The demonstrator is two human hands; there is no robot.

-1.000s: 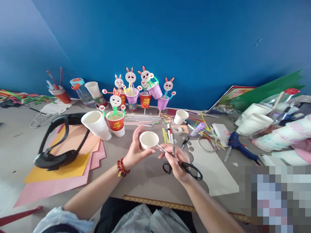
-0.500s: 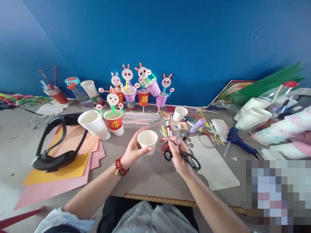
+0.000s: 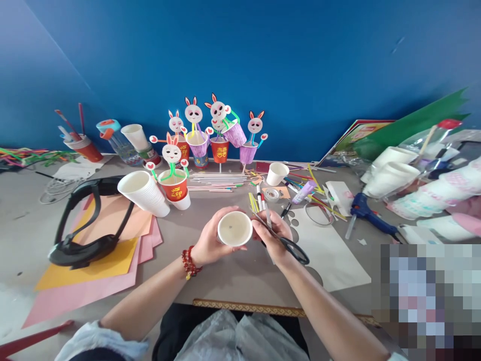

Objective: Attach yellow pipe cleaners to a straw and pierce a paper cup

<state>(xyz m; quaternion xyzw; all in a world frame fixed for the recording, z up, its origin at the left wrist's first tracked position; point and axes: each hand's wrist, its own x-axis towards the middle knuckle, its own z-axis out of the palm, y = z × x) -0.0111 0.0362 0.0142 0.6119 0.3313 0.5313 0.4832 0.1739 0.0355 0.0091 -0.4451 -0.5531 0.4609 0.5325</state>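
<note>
My left hand is wrapped around a white paper cup, its open mouth tilted toward me so the inside bottom shows. A small dark spot marks that bottom. Black-handled scissors are gripped in my right hand, their blades pointing up and left beside the cup's rim. Fingertips of the right hand reach the cup's right side; whether they press on it I cannot tell. Beyond the hands stand several rabbit figures in cups, the nearest a red cup rabbit.
A leaning stack of white cups and a black headband frame on coloured paper lie left. A loose white cup, markers, a cut white sheet and a blue glue gun lie right. A blue wall rises behind.
The cup has tipped toward me and shifted slightly right and down, so its inside bottom now shows. My right hand with the scissors now meets its rim side.
</note>
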